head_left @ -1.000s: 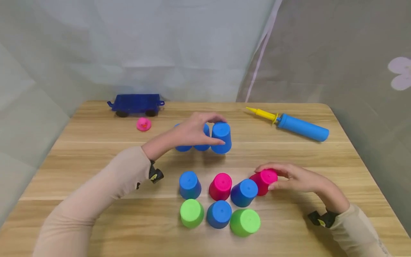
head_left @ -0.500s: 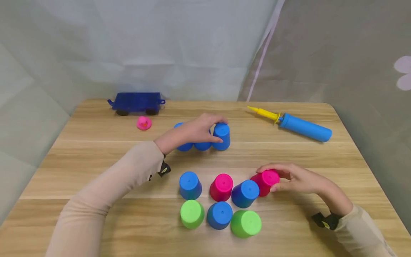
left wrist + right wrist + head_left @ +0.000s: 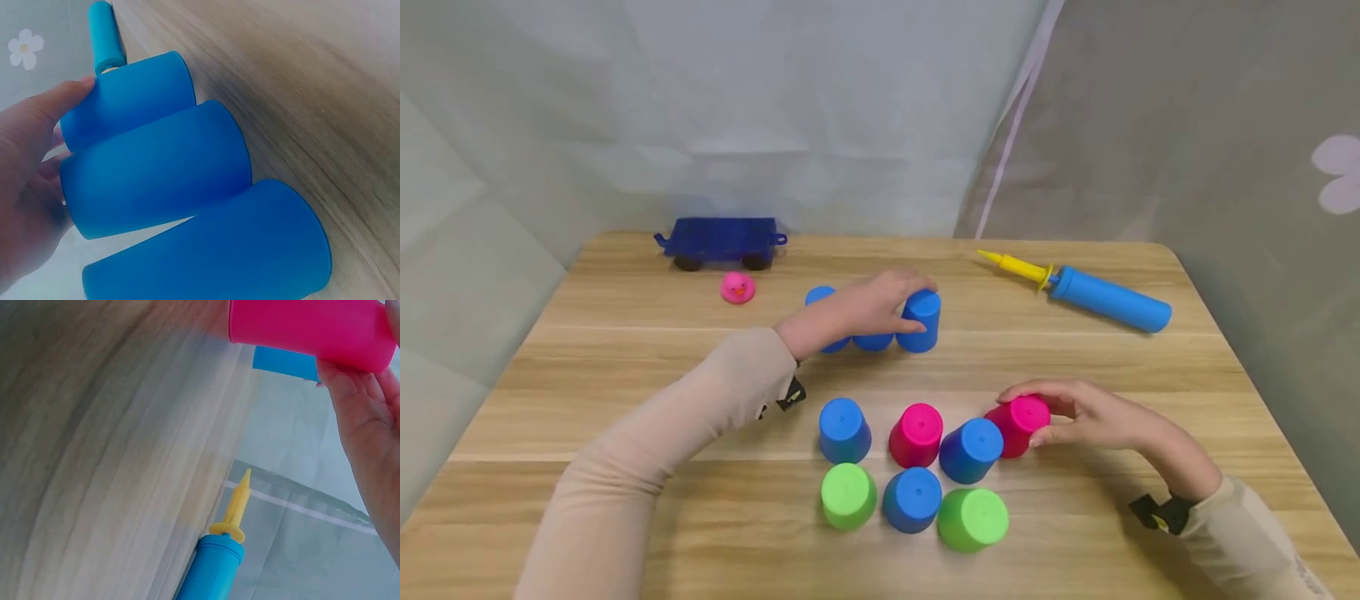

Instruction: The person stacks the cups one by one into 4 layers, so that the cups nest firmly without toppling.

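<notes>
Head cam overhead; wrist cams close, sharing pump [image 3: 1108, 298].

You are looking at evenly bright, soft light that is leaving only faint shadows under the cups [image 3: 917, 442] on the worktop [image 3: 625, 375], while the head view is bending at its edges and both wrist views are blurring close up.

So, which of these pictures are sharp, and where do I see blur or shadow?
Head view: soft, even light; the left hand and right hand are sharp, with faint shadows under the cups on the table. Left wrist view: the blue cups fill the frame, slightly soft. Right wrist view: the table is blurred, while the pink cup and pump stay clearer.
</notes>
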